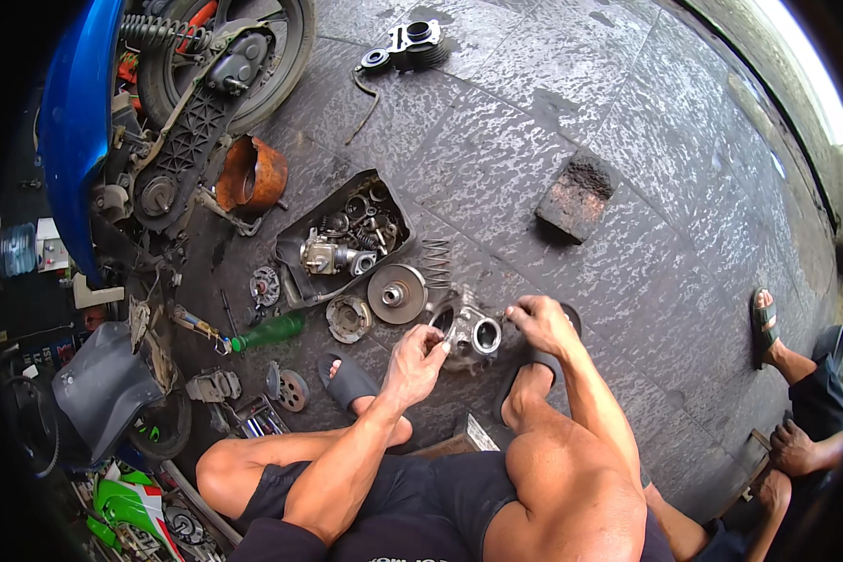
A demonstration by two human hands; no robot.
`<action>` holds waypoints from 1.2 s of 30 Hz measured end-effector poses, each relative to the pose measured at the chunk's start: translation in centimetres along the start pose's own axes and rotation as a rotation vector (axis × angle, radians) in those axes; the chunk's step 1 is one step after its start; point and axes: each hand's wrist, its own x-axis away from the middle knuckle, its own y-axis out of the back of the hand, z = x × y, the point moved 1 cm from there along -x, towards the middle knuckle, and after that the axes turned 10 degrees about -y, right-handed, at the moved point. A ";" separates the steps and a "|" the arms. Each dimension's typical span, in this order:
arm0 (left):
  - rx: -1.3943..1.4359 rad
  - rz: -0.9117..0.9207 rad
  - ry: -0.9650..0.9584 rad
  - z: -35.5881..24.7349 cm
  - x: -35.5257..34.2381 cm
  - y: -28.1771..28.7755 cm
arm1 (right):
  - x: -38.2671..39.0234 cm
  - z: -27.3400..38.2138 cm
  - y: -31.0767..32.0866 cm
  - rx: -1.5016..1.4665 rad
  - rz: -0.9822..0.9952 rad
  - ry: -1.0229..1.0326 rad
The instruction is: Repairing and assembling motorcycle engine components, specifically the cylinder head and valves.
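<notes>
Fingers of the left hand [416, 363] closed on the near-left edge of a grey metal engine casting with round openings [464, 330], apparently to steady it, ahead of and between two feet in black sandals [356, 386]. The right hand [543, 325] had fingertips bunched just beside it; whether they pinched anything, I couldn't tell. A black rectangular tray [295, 284] probably kept loose silvery parts [326, 255] from scattering.

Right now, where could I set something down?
Open floor lies between the dark block and the cylinder part, and right of the block toward another person's sandalled foot. It's crowded left, around the parts tray and green bottle.
</notes>
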 end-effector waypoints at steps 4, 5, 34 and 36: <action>-0.218 -0.051 -0.540 -4.4 -3.7 -1.1 | -0.7 0.6 3.4 -0.275 -0.187 0.067; -0.348 -0.074 -0.681 -5.2 -4.7 -1.6 | -1.1 0.5 3.9 -0.269 -0.215 0.092; -0.551 -0.125 -0.875 -8.9 -13.1 -2.0 | -4.3 -2.0 2.6 -0.011 -0.387 0.200; -0.487 -0.034 -0.803 -9.3 -17.2 -1.5 | -4.3 -2.0 2.9 -0.024 -0.369 0.213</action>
